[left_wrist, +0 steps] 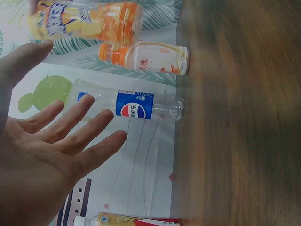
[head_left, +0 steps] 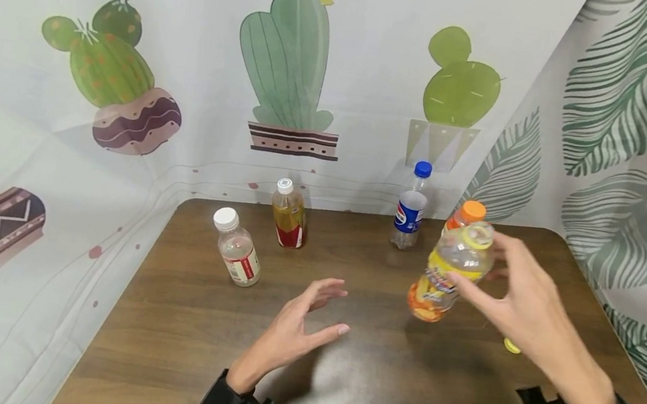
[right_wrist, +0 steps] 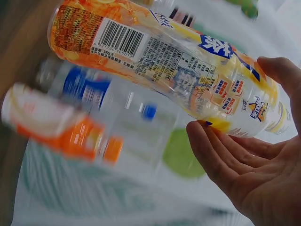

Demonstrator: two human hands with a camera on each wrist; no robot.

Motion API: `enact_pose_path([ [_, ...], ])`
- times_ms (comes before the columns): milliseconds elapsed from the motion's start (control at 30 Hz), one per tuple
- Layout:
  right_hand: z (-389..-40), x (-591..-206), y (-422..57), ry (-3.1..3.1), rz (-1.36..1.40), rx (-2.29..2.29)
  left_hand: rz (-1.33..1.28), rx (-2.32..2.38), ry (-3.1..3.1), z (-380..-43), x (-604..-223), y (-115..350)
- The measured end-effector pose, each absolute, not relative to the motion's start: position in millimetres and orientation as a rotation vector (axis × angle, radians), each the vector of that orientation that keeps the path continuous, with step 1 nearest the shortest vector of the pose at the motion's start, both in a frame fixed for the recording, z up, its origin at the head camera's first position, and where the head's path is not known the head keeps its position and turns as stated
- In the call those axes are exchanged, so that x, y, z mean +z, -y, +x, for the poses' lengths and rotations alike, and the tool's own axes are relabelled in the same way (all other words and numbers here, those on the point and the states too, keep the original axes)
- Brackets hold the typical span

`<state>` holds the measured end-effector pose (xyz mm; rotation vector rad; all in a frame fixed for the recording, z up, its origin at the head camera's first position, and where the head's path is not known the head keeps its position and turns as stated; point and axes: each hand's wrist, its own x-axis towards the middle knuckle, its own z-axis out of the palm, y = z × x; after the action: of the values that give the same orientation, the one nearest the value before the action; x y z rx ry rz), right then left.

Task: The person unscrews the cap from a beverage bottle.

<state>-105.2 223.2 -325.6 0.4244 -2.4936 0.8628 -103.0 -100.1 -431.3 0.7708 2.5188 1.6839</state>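
My right hand (head_left: 520, 297) grips a clear plastic drink bottle (head_left: 441, 277) with a yellow and orange label, thumb on one side and fingers on the other. The bottle is tilted and lifted off the table, its mouth bare of a cap. In the right wrist view, its barcode and printed text face the camera. A small yellow cap (head_left: 512, 346) lies on the table, partly behind my right forearm. To the left, my left hand (head_left: 292, 329) hovers over the table with fingers spread and nothing in it; its palm shows in the left wrist view.
On the brown table (head_left: 172, 345) stand a Pepsi bottle (head_left: 409, 216) with a blue cap, an orange-capped bottle (head_left: 472, 212) partly hidden, a white-capped bottle of amber drink (head_left: 289, 218) and a clear white-capped bottle (head_left: 239, 256). A patterned cloth (head_left: 376, 67) hangs behind.
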Motion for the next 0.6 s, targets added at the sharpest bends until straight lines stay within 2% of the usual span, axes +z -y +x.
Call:
enact_pose_path([
  [400,-144,-353,-311,2.562,0.065,0.857,0.760,1.645,-2.533,-105,-435,105],
  [600,-154,-372,-336,2.607,0.001,0.837,0.740,1.641,-2.540,-104,-436,106],
])
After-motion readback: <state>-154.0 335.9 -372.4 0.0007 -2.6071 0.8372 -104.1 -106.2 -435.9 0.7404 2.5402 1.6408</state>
